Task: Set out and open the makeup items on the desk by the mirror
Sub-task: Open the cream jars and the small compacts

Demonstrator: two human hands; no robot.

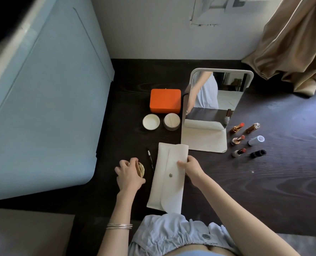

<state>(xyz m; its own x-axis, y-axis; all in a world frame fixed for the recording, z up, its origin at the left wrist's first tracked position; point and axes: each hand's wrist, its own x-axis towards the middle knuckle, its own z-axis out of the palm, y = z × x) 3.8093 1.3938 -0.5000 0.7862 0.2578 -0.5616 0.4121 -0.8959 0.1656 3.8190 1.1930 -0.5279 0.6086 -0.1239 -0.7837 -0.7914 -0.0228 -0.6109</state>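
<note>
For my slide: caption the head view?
Left hand holds gold compact, right hand pinches cream pouch near mirror.

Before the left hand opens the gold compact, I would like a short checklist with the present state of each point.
1. Left hand has a grip on the gold compact: ok, fingers curl round it, at the desk surface.
2. Compact open: cannot tell, the hand hides most of it.
3. Right hand steadies the white pouch: ok, it pinches the pouch's right edge.
4. Pouch snap closed: ok, flap lies flat.
5. Black pencil out of the way: not ok, it lies right between compact and pouch.
6. Lipsticks opened: ok, three stand uncapped right of the mirror, caps beside them.
</note>
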